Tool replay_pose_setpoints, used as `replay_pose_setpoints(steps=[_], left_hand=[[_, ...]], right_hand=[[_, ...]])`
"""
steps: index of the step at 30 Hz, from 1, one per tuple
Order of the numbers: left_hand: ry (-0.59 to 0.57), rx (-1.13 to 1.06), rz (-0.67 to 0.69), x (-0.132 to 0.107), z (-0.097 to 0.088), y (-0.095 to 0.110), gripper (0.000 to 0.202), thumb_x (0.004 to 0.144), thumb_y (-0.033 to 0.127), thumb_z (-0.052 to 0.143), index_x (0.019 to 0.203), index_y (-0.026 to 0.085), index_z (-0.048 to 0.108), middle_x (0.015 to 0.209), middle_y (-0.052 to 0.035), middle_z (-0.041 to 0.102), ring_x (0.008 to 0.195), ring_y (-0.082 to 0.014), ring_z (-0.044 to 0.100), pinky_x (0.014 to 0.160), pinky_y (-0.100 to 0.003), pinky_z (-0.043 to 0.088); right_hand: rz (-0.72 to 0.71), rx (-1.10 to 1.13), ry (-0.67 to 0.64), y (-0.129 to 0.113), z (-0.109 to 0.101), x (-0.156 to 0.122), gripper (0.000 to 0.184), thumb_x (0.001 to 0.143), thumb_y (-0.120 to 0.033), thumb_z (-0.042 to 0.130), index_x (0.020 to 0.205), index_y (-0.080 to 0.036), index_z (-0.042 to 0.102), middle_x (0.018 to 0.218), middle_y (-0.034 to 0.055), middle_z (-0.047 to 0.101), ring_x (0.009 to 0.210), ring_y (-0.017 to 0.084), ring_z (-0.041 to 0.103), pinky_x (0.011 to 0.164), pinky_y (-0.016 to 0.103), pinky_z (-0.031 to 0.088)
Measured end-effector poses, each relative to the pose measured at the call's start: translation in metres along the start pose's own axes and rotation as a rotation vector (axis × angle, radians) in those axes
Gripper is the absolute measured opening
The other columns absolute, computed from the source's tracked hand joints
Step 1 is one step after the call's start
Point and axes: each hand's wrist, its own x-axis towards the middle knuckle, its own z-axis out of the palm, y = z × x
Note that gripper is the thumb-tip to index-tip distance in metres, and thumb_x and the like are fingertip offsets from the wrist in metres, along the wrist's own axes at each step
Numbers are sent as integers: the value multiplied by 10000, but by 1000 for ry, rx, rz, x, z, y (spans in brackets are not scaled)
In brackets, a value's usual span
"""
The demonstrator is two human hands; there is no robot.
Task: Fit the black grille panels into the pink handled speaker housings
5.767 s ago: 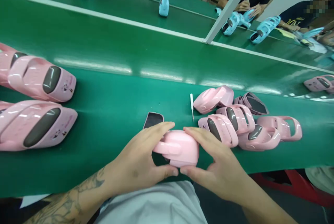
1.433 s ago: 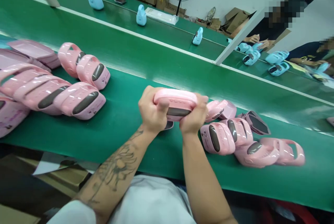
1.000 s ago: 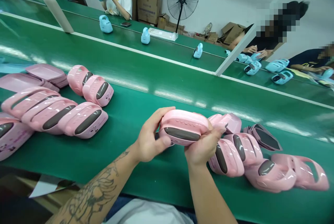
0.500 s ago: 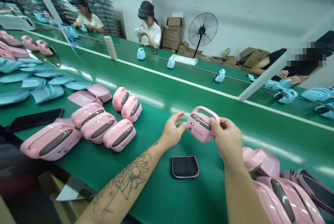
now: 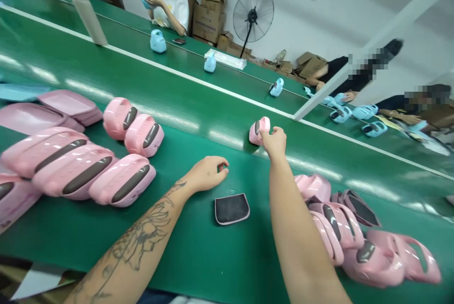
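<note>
**The right grip [image 5: 275,144] is at the pink shell [image 5: 254,134]**

From the head camera, the right hand reaches far out, and its fingers touch the side of the pink shell. I cannot tell if they are pinching it or just resting there. The shell looks upright on the shiny green strip [image 5: 170,98], past the near part of the bench [image 5: 213,256]. The left grip [image 5: 209,174] holds nothing. Its fingers curl a little, with a gap by the thumb.

A dark panel [image 5: 232,209] lies near the left hand, with tiny clear bits [image 5: 233,192] just beyond it. More pink shells sit in a left group [image 5: 73,171] and a right group [image 5: 376,261].

I think the step now is putting the shell on the strip. The next move calls for a check that it sits flat, then soft fingers that slip off without tipping it.
</note>
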Motion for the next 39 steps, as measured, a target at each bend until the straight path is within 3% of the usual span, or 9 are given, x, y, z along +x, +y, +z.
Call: replay_pose_setpoints(steps=[3, 5, 7, 12, 18, 21, 27, 31, 39], left_hand=[[-200, 85, -27, -9, -2, 10, 280, 847, 430, 698, 1006, 221, 794, 898, -40, 798, 774, -235, 722, 667, -316, 473], [-303, 150, -55, -15, -2, 15, 305, 763, 473, 768, 937, 224, 791, 862, -51, 794, 722, -245, 710, 603, -312, 425], [-366, 209, -77, -20, -1, 20, 311, 712, 459, 802, 913, 223, 781, 867, -73, 793, 761, -276, 718, 600, -316, 411], [-439, 269, -110, -23, 1, 28, 237, 754, 306, 752, 974, 218, 770, 920, -97, 797, 900, -300, 731, 647, -310, 432], [-472, 173, -92, -15, 9, 27, 209, 823, 202, 625, 961, 225, 780, 871, -40, 786, 711, -199, 678, 600, -283, 400], [-455, 124, -77, -13, 17, 25, 229, 837, 196, 587, 943, 228, 787, 869, -35, 783, 729, -197, 678, 611, -281, 401], [-416, 116, -44, -13, 27, 29, 133, 861, 263, 598, 857, 220, 724, 866, -48, 749, 826, -243, 683, 671, -297, 403], [-415, 131, -46, -14, 27, 35, 154, 888, 316, 594, 855, 212, 704, 880, -63, 728, 839, -260, 676, 686, -308, 402], [-420, 77, -73, -16, 30, 42, 231, 905, 417, 647, 932, 207, 740, 970, -73, 721, 893, -266, 667, 738, -326, 446]], right_hand=[[-96, -41, -39, 18, -28, -47, 377, 1036, -438, 671, 1314, -183, 664, 1328, 100, 699, 1164, 261, 696, 1007, 488, 581], [-142, -68, -192, 35, -42, -86, 316, 1050, -487, 603, 1033, -203, 740, 1021, 51, 783, 948, 229, 729, 869, 387, 572], [-155, -102, -384, 54, -51, -123, 360, 1011, -500, 620, 794, -230, 715, 754, 15, 757, 713, 213, 696, 669, 323, 504], [-137, -146, -622, 87, -50, -172, 169, 944, -360, 684, 818, -248, 697, 712, -19, 753, 647, 189, 690, 564, 270, 400], [-180, -228, -578, 90, -45, -177, 161, 1018, -279, 602, 882, -242, 680, 840, 20, 791, 759, 206, 717, 639, 283, 389], [-228, -306, -495, 88, -44, -177, 151, 1034, -251, 591, 916, -236, 684, 938, 57, 803, 846, 232, 731, 669, 302, 365], [-337, -406, -397, 90, -36, -177, 149, 1033, -233, 588, 900, -228, 655, 917, 76, 758, 814, 257, 713, 646, 327, 359], [-416, -370, -352, 96, -36, -175, 144, 1035, -219, 582, 905, -241, 640, 962, 57, 724, 912, 248, 703, 708, 312, 417], [-405, -179, -328, 112, -34, -176, 175, 1054, -251, 488, 919, -242, 598, 910, 47, 656, 725, 216, 623, 605, 314, 346]])
